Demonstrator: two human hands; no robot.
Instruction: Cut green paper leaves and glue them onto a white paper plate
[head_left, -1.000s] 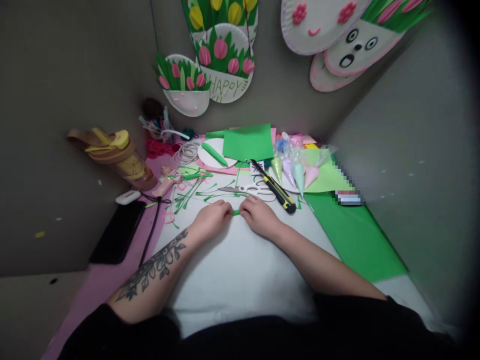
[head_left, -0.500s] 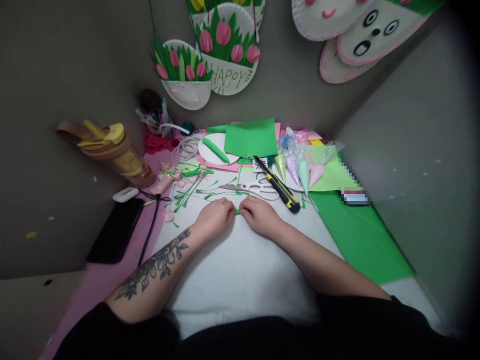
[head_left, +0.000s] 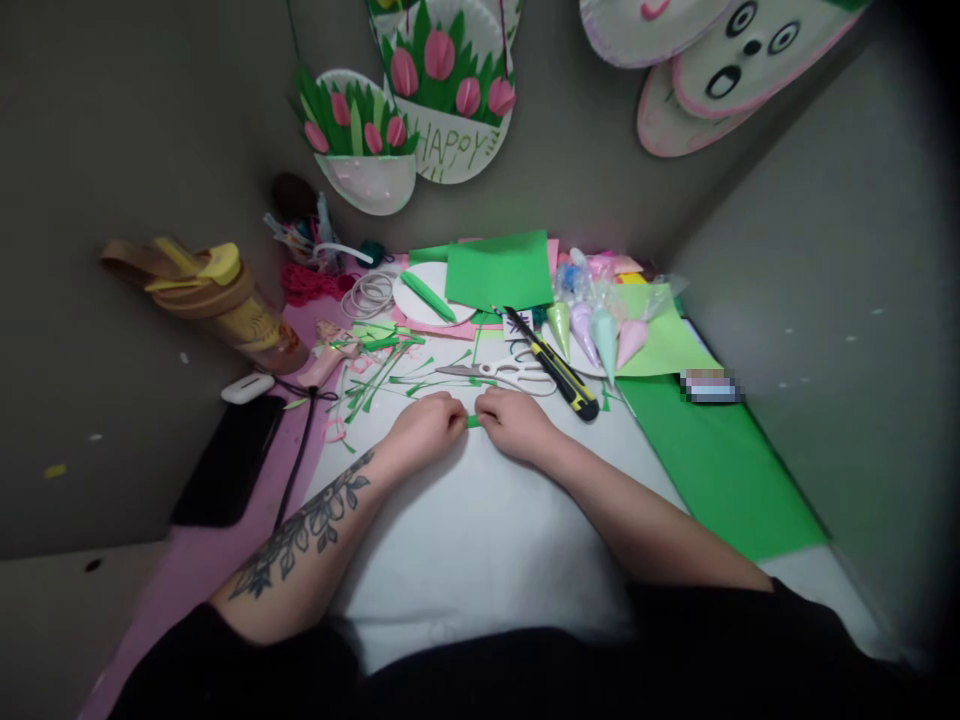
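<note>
Green strip [head_left: 472, 421], its middle bare, bridges the narrow gap between both fists at the centre of the white counter [head_left: 480, 540]. Curled fingers of the left hand [head_left: 430, 425] grip one end; the right hand [head_left: 514, 422] is closed round the other. White-handled scissors [head_left: 489, 371] lie just beyond the knuckles, beside a black-and-yellow craft knife [head_left: 559, 373]. Thin green offcuts [head_left: 367, 402] scatter past the left hand.

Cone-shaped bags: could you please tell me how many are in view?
4, in a row starting beside the utility knife; left to right: yellow-green bag, lilac bag, mint bag, pink bag; others may be hidden.
</note>
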